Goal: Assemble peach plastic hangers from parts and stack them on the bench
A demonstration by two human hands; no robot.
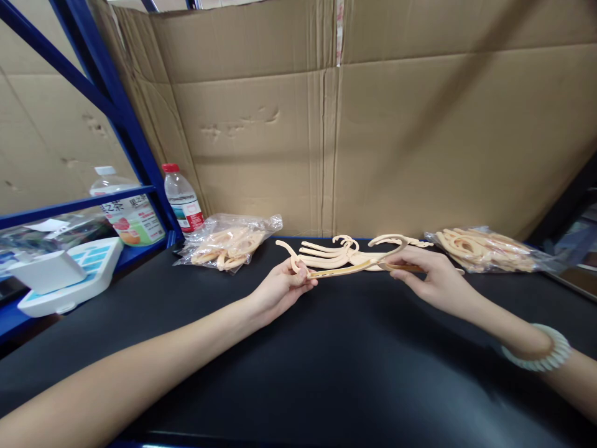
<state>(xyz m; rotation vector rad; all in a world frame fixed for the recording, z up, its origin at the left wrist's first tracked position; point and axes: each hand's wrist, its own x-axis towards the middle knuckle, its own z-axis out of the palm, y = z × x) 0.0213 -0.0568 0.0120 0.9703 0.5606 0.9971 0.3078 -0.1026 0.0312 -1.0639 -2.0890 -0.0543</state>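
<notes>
Where both hands meet over the worktop (326, 373): a thin beige hanger (347, 269), held level just above the black surface. Left hand (280, 291) pinched shut on the hooked end, right hand (426, 274) closed on the other end, fingers wrapped over the bar. Just behind, touching or nearly so, a loose pile of hangers (336, 252) with hooks curling up. Best handled, by the look of it, with a light two-point grip near the ends, kept flat, lifted clear of the pile so no hook snags. Further out: one bag (228, 242) of hangers to the left, another bag (485, 249) to the right, both against the cardboard (373, 137) wall. Beyond the left bag, a bottle (183, 198) beside the blue rack (121, 118). On the right wrist, a pale bracelet (541, 358).
</notes>
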